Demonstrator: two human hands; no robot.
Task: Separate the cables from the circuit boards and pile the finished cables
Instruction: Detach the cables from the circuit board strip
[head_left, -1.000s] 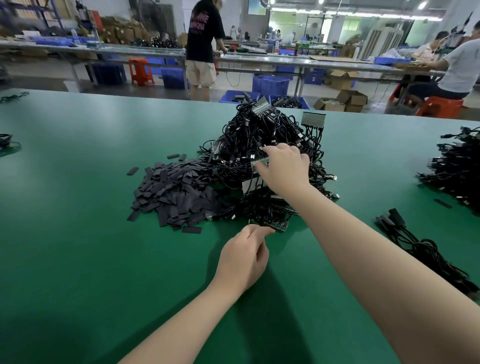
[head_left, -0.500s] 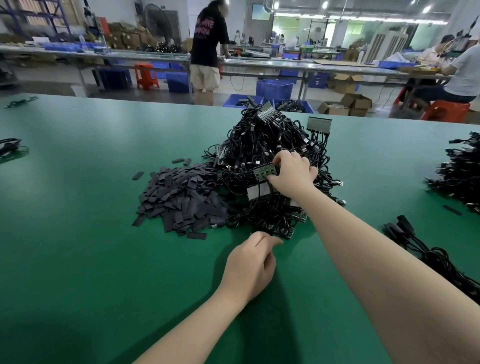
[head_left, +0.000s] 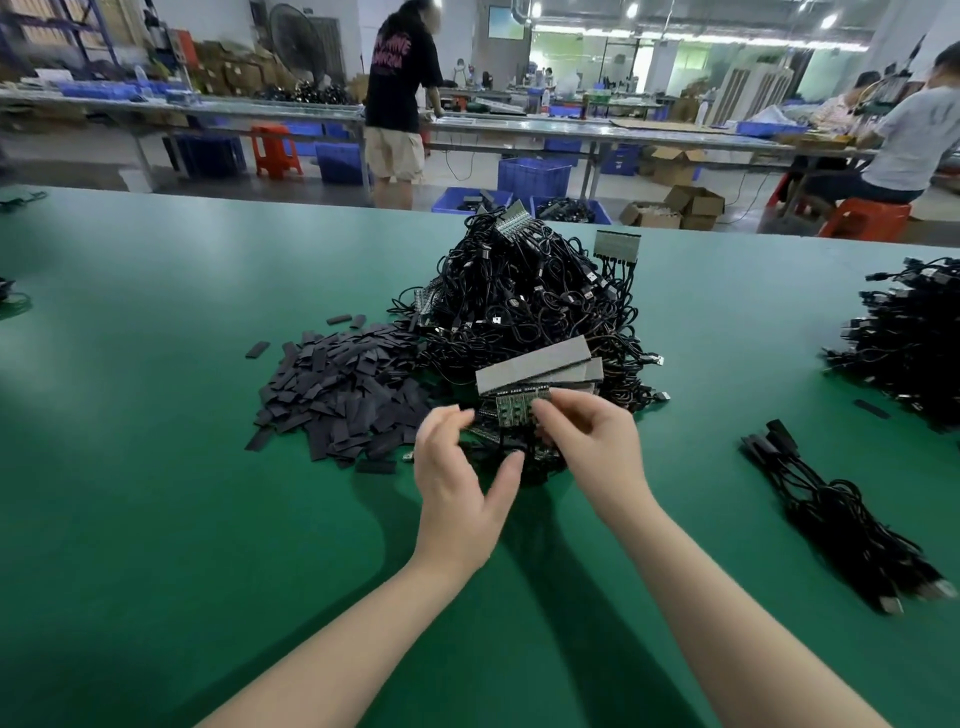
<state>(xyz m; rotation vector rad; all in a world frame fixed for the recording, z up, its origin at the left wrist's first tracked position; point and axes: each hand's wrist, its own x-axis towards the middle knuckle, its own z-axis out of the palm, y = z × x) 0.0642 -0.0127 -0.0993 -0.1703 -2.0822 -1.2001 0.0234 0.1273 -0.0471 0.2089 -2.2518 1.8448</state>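
A tall heap of tangled black cables with circuit boards (head_left: 535, 306) stands in the middle of the green table (head_left: 156, 519). At its near foot my right hand (head_left: 592, 447) pinches a small green circuit board (head_left: 517, 410) with black cables hanging from it. Grey board strips (head_left: 535, 364) lie just behind it. My left hand (head_left: 457, 483) hovers beside the board on its left, fingers and thumb spread apart, holding nothing. A bundle of separated black cables (head_left: 841, 519) lies on the table to the right.
A spread of dark flat strips (head_left: 337, 395) lies left of the heap. Another black cable pile (head_left: 914, 338) sits at the far right edge. Beyond the table are other benches, blue crates, orange stools, a standing person (head_left: 400, 98) and seated workers.
My right hand pulled a green board with its cables out of the heap toward me. My left hand lifted off the table and opened beside the board.
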